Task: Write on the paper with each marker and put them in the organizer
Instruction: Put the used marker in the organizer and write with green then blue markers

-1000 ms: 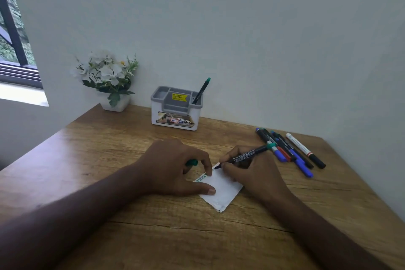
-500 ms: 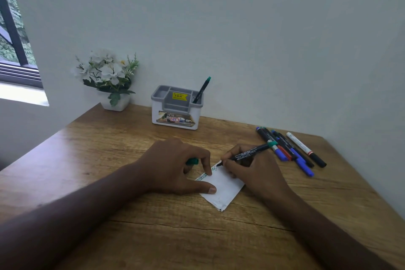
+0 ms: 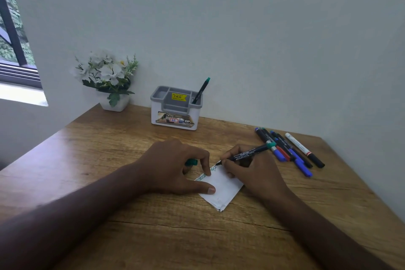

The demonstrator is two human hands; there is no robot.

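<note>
- Wooden table (image 3: pixel 87 171) carries everything, and we read it from the left: a white pot of artificial flowers (image 3: pixel 107 76) stands against the wall, well clear of the work.
- Next comes the grey-and-white organizer (image 3: pixel 175 108), with one green-capped marker (image 3: pixel 200 91) leaning in its right-hand compartment; we judge one marker finished.
- Our left hand (image 3: pixel 175 166) lies flat with thumb and forefinger pinning the paper, and a green cap (image 3: pixel 191 162) is tucked under its curled fingers.
- At the centre, the paper (image 3: pixel 221 188) is a small folded white slip; we judge it very light and slippery on the smooth wood, so it needs pinning at its edge, away from the writing.
- Our right hand (image 3: pixel 249 171) is closed on the green marker (image 3: pixel 249 153) in a writing grip low on the barrel, tip touching the paper's top corner. We judge it light, stiff and smooth, best held near the tip for writing and mid-barrel for dropping into the organizer.
- Far right, the remaining markers (image 3: pixel 287 151) lie side by side, touching, near the wall: blue, red, black and white ones.
- Against the earlier frames, little has changed: the tip has crept slightly along the top corner and a bit more green scribble shows; the left hand and the paper have kept their place.
</note>
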